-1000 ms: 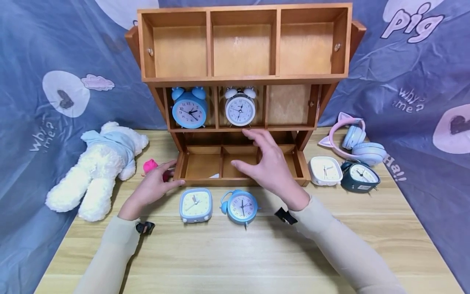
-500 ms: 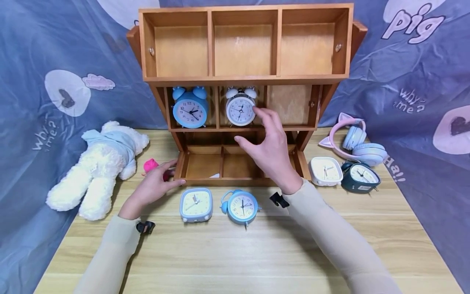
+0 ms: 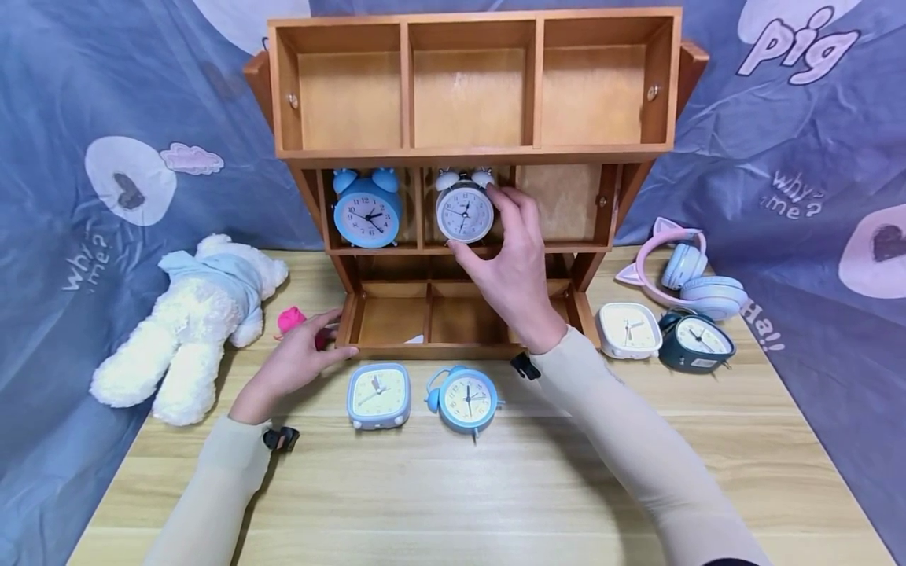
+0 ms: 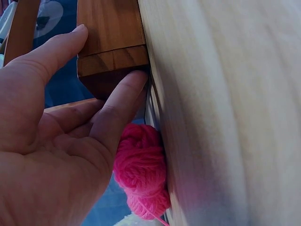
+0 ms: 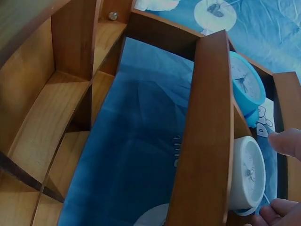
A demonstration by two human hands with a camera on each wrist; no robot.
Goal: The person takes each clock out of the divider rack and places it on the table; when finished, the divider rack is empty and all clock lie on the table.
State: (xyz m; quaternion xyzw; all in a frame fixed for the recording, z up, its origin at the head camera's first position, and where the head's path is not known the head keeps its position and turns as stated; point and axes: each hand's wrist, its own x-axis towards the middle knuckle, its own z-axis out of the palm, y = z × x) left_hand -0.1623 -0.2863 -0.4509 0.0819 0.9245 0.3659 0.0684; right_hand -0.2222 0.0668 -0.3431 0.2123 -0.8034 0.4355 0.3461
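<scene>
At the lower left corner of the wooden shelf, my left hand holds the bottom box. The left wrist view shows the thumb against the front edge and the fingers lying along its side. My right hand is at the white twin-bell alarm clock in the middle compartment of the second tier. Its fingers are by the clock's right side and bell, its thumb near the lower edge. In the right wrist view the thumb looks apart from the clock. A blue twin-bell alarm clock stands in the compartment to the left.
Before the shelf lie a blue square clock and a blue round alarm clock. At right are a white square clock, a dark green clock and cat-ear headphones. A teddy bear and pink yarn are left.
My right hand has risen from in front of the bottom box to the white alarm clock, its fingers now at the clock's right side. The left hand has stayed at the shelf corner.
</scene>
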